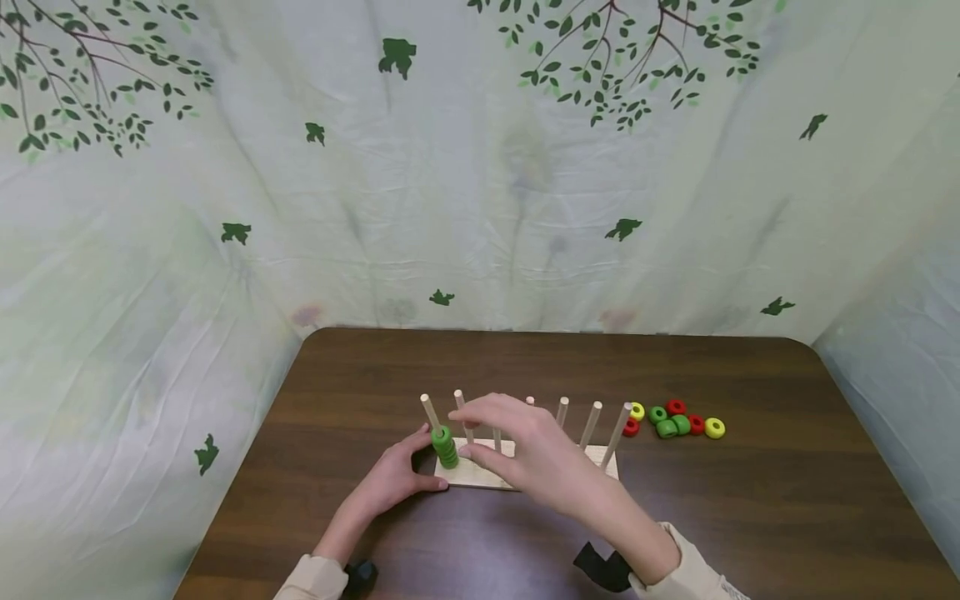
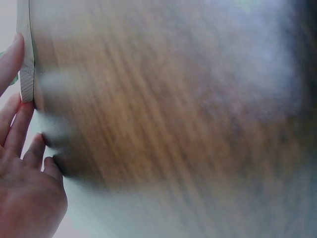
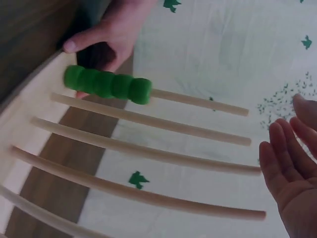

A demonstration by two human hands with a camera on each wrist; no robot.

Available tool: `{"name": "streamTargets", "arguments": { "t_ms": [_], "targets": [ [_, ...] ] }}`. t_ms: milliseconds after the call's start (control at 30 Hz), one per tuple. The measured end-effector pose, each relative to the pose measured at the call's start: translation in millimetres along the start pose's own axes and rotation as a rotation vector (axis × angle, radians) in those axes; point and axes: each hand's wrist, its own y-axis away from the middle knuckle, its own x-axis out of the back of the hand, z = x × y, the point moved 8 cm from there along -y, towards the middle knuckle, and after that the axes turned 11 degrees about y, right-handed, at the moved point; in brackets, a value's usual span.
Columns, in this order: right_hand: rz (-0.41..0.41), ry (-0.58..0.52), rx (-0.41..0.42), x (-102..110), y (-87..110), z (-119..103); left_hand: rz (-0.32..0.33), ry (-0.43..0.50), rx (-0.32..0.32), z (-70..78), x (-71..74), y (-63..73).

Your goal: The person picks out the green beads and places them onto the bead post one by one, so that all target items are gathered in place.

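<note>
A wooden peg stand, with a pale base [image 1: 480,477] and a row of upright pegs [image 3: 148,124], sits on the table. Several green beads [image 1: 445,447] are stacked on its leftmost peg; the upper part of that peg is bare. My left hand [image 1: 396,481] grips the base's left end, thumb at the front corner and fingers round behind. The left wrist view shows its fingertips against the end of the base [image 2: 27,82]. Above the stand, my right hand [image 1: 543,454] holds nothing, its fingers loosely bent near the peg tops. It hides part of the middle pegs.
Loose beads lie right of the stand: red beads [image 1: 676,407], green beads [image 1: 666,428] and yellow beads [image 1: 715,428]. The brown table [image 1: 787,500] ends at the back against a hanging cloth [image 1: 480,208] printed with leaves and birds.
</note>
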Motion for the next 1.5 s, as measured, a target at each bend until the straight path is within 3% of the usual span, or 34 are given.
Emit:
{"name": "streamTargets", "arguments": {
  "t_ms": [300,600,867,1167,1500],
  "targets": [
    [-0.04,-0.064,-0.113,-15,48.4,19,-0.004,-0.027,-0.023,2.2,-0.7,-1.2],
    [0.052,-0.055,-0.185,-19,93.7,40,-0.003,-0.05,-0.043,3.4,-1.0,-1.5],
    [0.107,-0.054,-0.275,-19,130.4,61,-0.005,-0.039,-0.019,2.0,-0.8,-0.7],
    [0.183,-0.121,-0.479,-10,172.8,92,-0.006,-0.036,-0.03,4.0,-0.9,-0.7],
    [0.2,0.02,-0.725,13,211.5,122,0.002,-0.039,-0.03,4.7,-1.2,-0.3]
  ]
}}
